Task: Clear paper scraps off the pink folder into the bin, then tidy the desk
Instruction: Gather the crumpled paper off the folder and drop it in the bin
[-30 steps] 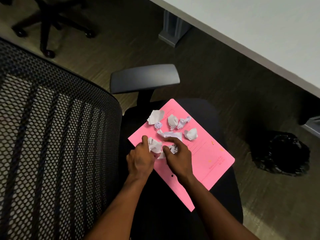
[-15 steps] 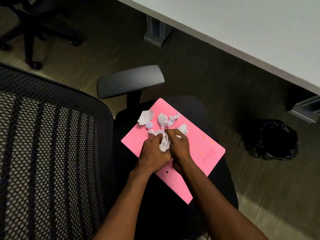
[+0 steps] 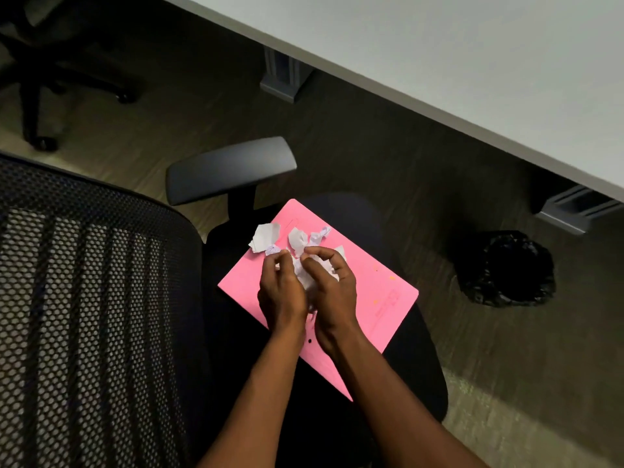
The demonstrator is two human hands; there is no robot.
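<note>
Just two bare forearms coming up from the bottom edge, no sleeves anywhere in view. No watch, rings or bracelets on the left hand or right hand. Short nails, far as visible.

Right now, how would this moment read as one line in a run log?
step: gathering scraps | left hand + right hand: cupped on crumpled paper scraps | pink folder: on chair seat | loose scraps: remain | bin: right, on floor

Folder print blurred — scraps half hidden between cupped hands.
</note>
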